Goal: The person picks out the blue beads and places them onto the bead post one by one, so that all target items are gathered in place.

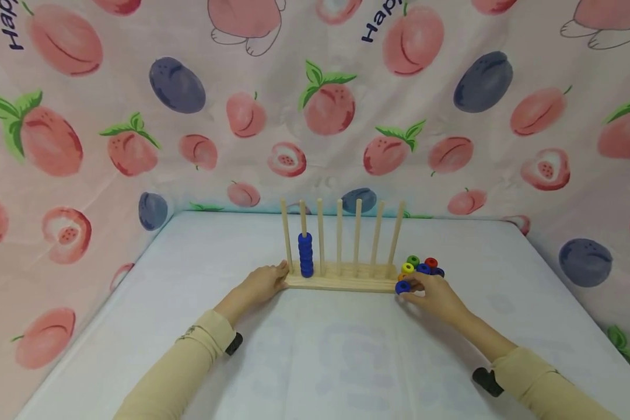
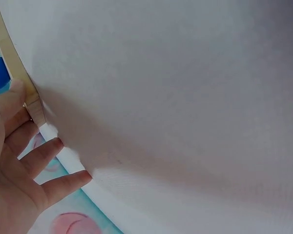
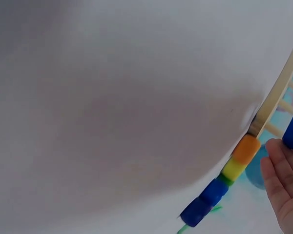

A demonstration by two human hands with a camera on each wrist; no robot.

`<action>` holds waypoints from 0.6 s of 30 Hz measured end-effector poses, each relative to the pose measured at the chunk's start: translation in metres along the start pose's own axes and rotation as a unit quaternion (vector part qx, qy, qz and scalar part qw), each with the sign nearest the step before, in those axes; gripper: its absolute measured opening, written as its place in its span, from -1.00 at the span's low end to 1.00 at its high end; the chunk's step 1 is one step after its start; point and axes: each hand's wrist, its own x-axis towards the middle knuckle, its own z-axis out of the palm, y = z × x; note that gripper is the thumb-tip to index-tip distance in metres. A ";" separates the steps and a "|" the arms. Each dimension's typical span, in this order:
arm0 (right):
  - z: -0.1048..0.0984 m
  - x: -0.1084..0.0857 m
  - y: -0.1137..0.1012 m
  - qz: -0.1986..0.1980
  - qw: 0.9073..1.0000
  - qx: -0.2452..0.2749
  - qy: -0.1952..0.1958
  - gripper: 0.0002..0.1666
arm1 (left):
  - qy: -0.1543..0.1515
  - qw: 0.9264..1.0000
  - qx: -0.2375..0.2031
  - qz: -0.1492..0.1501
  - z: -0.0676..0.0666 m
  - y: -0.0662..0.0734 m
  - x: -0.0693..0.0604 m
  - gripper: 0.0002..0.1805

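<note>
A wooden peg rack point(image 1: 341, 284) stands in the middle, several upright dowels rising from its flat base. Stacked blue beads point(image 1: 305, 256) fill the lower part of its second dowel from the left. My left hand point(image 1: 265, 282) holds the left end of the base between thumb and index finger; in the left wrist view its other fingers are spread. At the right end, my right hand point(image 1: 431, 294) pinches a blue bead point(image 1: 402, 287) with its hole showing. Behind that hand lie loose beads, among them a green point(image 1: 413, 260), a yellow point(image 1: 407, 268) and a red one point(image 1: 431, 262).
White cloth covers the table point(image 1: 336, 350). A fruit-print curtain point(image 1: 315, 157) hangs along the back and both sides. Dark wrist-camera mounts point(image 1: 487, 381) sit under the sleeves. An orange bead point(image 3: 246, 148) lies close to the rack's right end.
</note>
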 end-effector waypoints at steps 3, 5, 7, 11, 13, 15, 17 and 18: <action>0.002 0.002 -0.004 -0.007 1.000 0.005 0.005 -0.67 | 0.000 1.000 -0.004 0.002 -0.002 0.000 -0.001 -0.48; 0.003 0.003 -0.006 -0.011 1.000 0.009 0.004 -0.70 | -0.002 1.000 -0.004 0.004 -0.002 0.001 -0.001 -0.47; 0.004 0.006 -0.010 -0.014 1.000 0.013 0.004 -0.72 | -0.002 1.000 0.000 0.005 -0.002 0.001 0.000 -0.47; 0.006 0.012 -0.019 -0.012 1.000 0.015 -0.001 -0.71 | -0.001 1.000 0.007 0.003 -0.003 0.000 0.001 -0.47; 0.007 0.015 -0.023 -0.007 1.000 0.012 -0.004 -0.69 | -0.002 1.000 0.007 0.002 -0.003 0.000 0.002 -0.47; 0.008 0.017 -0.027 -0.006 1.000 0.011 -0.008 -0.68 | -0.005 1.000 0.008 0.002 -0.003 0.000 0.001 -0.47; 0.009 0.018 -0.030 -0.006 1.000 0.011 -0.008 -0.67 | -0.008 1.000 0.010 0.003 -0.003 0.000 0.000 -0.47; 0.010 0.019 -0.032 -0.010 1.000 0.011 -0.007 -0.68 | -0.011 1.000 0.009 0.001 -0.002 0.000 0.000 -0.46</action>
